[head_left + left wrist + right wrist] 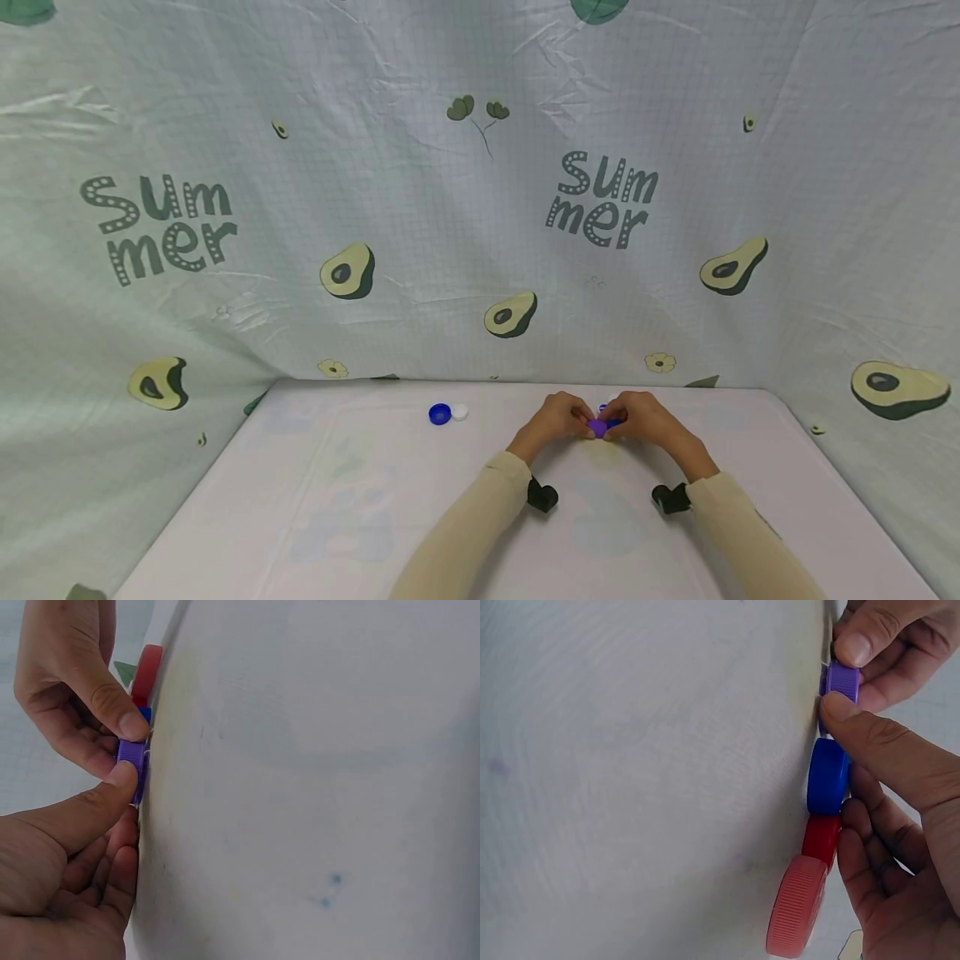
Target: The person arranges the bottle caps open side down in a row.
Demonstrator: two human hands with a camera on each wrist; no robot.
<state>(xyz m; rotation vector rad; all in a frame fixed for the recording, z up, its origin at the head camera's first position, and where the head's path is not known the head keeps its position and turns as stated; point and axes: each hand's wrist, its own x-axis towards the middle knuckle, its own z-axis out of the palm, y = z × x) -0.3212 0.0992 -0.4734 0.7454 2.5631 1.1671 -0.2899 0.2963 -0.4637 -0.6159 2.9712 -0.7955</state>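
Note:
A purple ridged bottle cap [597, 427] stands between my two hands near the table's far edge. My left hand [558, 418] pinches it from the left, thumb on its near side. From the right, my right hand [643, 417] pinches the same cap, its thumb [844, 709] on the ridges in the right wrist view. Right beside the purple cap is a blue cap [828, 776], followed by a red cap [822, 840] and a larger pink-red cap [796, 906] in a row. In the head view my right hand hides most of that row.
Left of my hands, a blue cap [439, 414] lies beside a white cap [460, 412] on the white table [375, 467]. A patterned cloth [420, 200] hangs behind the table and along both sides. Black devices [542, 495] sit at both wrists.

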